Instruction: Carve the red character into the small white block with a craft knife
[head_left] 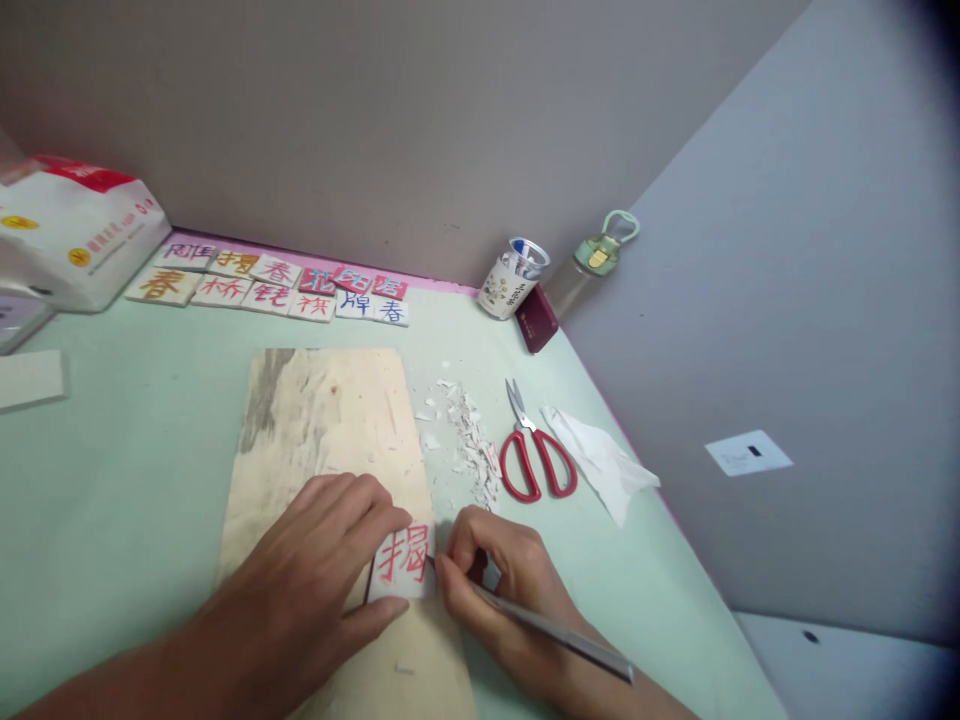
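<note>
Carving step, I judge: left hand fingers pin white red-lettered tile; right hand fingers grip thin metal carving tool; next stroke needs steady control.

Both forearms are bare, no sleeves in view; the left hand and right hand wear no gloves, rings or watch, with short, unpainted fingernails

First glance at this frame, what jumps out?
The two hands low in the middle: the left hand pins a small white block with a red character on a wooden board, while the right hand holds a thin metal carving tool at its edge. Next, red-handled scissors beside white shavings, and a row of finished character tiles at the back.
</note>
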